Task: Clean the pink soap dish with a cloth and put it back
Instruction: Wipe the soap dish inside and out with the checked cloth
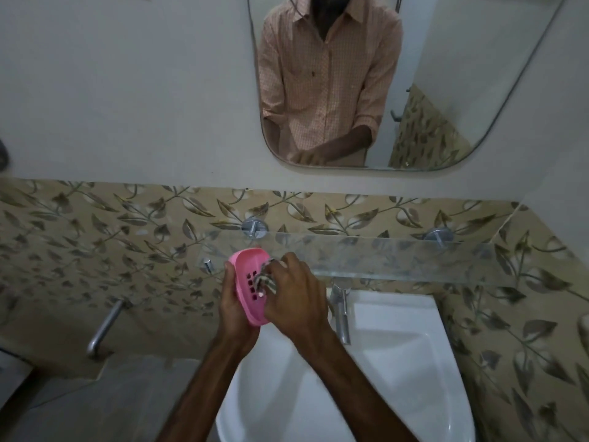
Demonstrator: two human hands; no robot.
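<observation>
The pink soap dish (pixel 250 269) is an oval plastic tray with drain holes, held tilted above the back left of the white basin (pixel 398 362). My left hand (pixel 234 311) grips it from below and behind. My right hand (pixel 294 298) pinches a small checked cloth (pixel 264 279) and presses it into the inside of the dish. Most of the cloth is hidden under my fingers.
A glass shelf (pixel 366 253) on two metal brackets runs along the leaf-patterned tile wall just behind my hands. A chrome tap (pixel 341 311) stands at the basin's back edge. A metal pipe (pixel 105 327) sticks out at the left. A mirror (pixel 382 90) hangs above.
</observation>
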